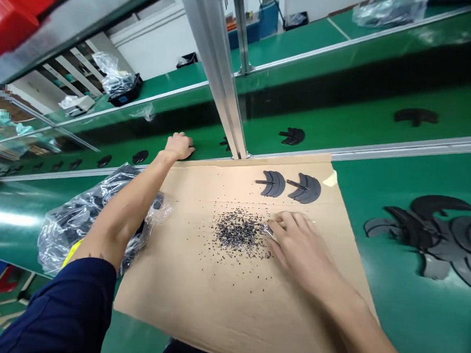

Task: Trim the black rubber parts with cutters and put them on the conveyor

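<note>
Right hand (300, 247), fingers spread, beside black granules (240, 233) on cardboard sheet (176, 278), below two black fan-shaped parts (273, 184); left hand (179, 146) curled on conveyor belt (389, 308).

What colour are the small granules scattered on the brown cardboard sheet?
The small granules are black, clearest in the head view.

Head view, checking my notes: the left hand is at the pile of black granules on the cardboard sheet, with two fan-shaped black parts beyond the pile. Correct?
No: the head view shows the right hand at the pile of black granules on the cardboard sheet; the left hand is on the green belt past the sheet's edge. The two fan-shaped black parts do lie beyond the pile.
</note>
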The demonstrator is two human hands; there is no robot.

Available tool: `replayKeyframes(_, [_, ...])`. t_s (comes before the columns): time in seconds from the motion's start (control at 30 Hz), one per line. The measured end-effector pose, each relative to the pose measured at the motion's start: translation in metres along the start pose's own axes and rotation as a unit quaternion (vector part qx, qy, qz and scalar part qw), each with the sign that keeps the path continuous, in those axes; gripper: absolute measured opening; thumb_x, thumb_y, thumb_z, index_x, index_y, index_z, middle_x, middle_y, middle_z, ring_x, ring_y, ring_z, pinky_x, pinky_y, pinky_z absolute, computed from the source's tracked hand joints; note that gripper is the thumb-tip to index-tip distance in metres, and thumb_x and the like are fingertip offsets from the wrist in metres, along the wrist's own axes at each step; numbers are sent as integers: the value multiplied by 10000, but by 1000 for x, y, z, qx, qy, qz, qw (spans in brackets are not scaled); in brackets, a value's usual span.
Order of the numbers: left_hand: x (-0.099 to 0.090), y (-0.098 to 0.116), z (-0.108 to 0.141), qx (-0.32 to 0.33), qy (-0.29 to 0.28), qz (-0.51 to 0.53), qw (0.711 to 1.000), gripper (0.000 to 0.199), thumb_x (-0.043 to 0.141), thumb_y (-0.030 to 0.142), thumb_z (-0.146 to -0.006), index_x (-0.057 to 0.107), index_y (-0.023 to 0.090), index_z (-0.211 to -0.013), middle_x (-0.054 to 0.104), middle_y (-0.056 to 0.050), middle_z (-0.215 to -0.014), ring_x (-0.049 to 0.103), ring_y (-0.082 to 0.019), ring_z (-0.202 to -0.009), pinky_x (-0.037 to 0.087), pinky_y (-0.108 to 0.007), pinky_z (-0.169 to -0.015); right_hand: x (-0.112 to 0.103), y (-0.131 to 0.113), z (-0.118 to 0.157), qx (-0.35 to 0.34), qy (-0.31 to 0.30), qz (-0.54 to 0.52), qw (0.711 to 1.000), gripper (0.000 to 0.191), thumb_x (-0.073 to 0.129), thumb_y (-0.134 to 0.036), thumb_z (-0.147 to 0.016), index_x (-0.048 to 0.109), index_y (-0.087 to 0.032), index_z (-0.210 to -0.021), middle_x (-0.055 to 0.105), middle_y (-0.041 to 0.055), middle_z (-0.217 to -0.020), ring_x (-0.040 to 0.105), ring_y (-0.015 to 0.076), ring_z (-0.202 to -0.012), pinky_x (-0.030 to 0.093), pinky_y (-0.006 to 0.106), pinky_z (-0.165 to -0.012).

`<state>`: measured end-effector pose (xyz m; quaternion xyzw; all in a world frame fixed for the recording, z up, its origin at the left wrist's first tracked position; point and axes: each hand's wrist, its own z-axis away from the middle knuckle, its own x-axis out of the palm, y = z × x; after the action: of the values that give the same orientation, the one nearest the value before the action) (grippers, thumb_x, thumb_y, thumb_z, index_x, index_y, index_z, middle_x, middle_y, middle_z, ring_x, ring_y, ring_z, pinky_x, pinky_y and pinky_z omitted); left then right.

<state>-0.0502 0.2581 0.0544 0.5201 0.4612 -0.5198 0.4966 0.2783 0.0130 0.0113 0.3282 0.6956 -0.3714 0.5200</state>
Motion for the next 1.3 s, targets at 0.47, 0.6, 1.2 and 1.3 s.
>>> replayKeyframes(0.47, [14,55,30,-19,188,216,958,255,422,50,-946,594,121,-1120,635,-175,-1202,617,-241,-1155,479,-434,-1061,10,8,-7,-18,111,-58,992,258,470,-329,-1009,688,-193,-1032,676,147,-1047,602,310,-993,528,456,-801])
replayKeyframes(0.6, [14,35,116,59,137,273,950,101,561,149,-919,620,148,-1001,695,-74,-975,669,-175,-882,560,-322,-859,8,0,-12,-65,169,-84,980,332,539,-318,-993,616,-202,-1294,646,169,-1222,614,332,-1141,557,502,-914])
replayKeyframes(1.2, [2,-132,196,-129,27,22,991,317,383,128,-912,646,75,-1079,681,-234,-1148,623,-346,-1201,474,-475,-1063,15,-49,-52,179,78,-553,810,402,642,-525,-908,682,-240,-1189,734,84,-1176,728,232,-865,589,290,-511])
replayKeyframes(1.3, [14,-144,193,-179,11,-12,984,377,463,126,-863,596,42,-1206,641,-270,-1252,602,-369,-1255,477,-467,-1076,20,-46,-47,179,67,-603,774,419,697,-494,-874,674,-252,-1216,708,87,-1237,716,216,-870,599,280,-525])
